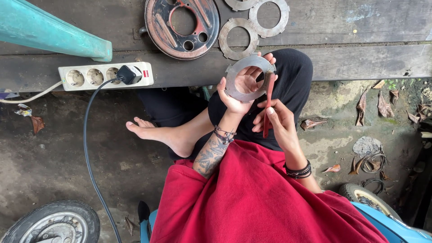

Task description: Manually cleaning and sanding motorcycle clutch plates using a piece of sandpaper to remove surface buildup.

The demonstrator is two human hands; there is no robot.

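Note:
My left hand (240,92) holds a flat grey metal ring plate (235,85) upright in front of me, fingers showing through its round hole. My right hand (275,119) grips a red-handled brush (268,105) and presses its bristle end against the ring's right edge. I sit cross-legged in a red shirt and black trousers, with one bare foot (157,132) out to the left.
On the wooden ledge (351,60) ahead lie a rusty round drum plate (182,27) and three more metal rings (238,38). A white power strip (105,75) with a black plug sits left, beside a teal leg (49,33). Wheels (54,222) stand at the bottom corners.

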